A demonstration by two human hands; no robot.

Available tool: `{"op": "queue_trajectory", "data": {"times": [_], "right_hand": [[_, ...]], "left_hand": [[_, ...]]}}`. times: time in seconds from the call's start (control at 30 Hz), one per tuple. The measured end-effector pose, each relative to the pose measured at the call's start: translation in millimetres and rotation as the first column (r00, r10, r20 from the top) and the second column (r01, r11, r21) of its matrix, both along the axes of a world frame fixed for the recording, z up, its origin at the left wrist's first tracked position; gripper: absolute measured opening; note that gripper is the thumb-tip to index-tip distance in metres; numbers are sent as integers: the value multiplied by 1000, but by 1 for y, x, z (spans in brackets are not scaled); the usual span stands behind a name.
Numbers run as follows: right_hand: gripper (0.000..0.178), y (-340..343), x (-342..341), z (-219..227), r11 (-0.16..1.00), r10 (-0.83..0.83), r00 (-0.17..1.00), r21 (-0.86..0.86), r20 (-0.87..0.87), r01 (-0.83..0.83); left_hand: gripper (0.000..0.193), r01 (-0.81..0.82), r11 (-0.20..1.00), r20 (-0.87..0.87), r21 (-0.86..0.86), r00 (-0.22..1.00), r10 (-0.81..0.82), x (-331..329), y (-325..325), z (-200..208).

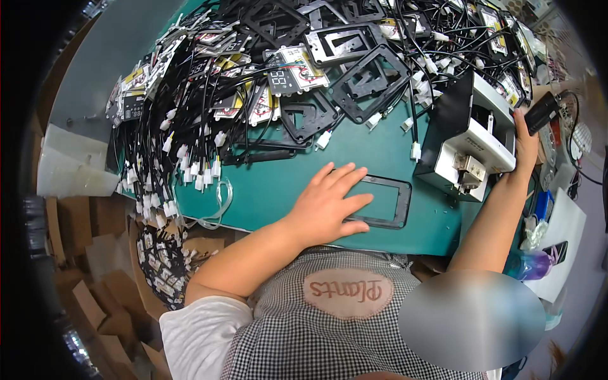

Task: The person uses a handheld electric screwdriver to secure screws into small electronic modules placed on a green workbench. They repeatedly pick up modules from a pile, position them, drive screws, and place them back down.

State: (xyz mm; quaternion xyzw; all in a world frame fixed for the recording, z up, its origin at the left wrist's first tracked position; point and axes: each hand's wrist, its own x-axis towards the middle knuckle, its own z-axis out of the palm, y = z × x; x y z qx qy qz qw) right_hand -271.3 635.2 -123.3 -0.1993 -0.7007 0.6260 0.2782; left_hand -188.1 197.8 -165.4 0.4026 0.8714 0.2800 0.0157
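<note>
My left hand (332, 202) lies spread near the table's front edge. Its fingers reach over the left end of a flat black rectangular plastic frame (403, 204), and that end is partly hidden. At the right stands a black-and-white boxy machine (468, 139) with a metal fitting low on its front. Against its right side rests my right hand (527, 149), one digit stretched upward and the others largely hidden. Right beside that hand is a small black box (543, 114) with a cable; whether they touch, I cannot tell.
Across the back of the green table (266, 202) lie heaped black frames (370, 82), display circuit boards (294, 71) and wires with white connectors (206, 174). A clear plastic loop (221, 202) lies at the front left. Cardboard boxes (95, 304) stand below; a purple-blue bottle (532, 265) is at right.
</note>
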Motion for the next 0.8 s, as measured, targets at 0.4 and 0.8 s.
{"op": "queue_trajectory", "data": {"times": [0.4, 0.8], "right_hand": [[25, -39, 57, 71, 984, -98, 943, 111, -318, 140], [28, -78, 134, 99, 978, 209, 853, 100, -479, -184]], "left_hand": [[31, -167, 976, -382, -138, 918, 103, -125, -49, 80], [83, -80, 479, -65, -874, 997, 49, -239, 3, 97]]}}
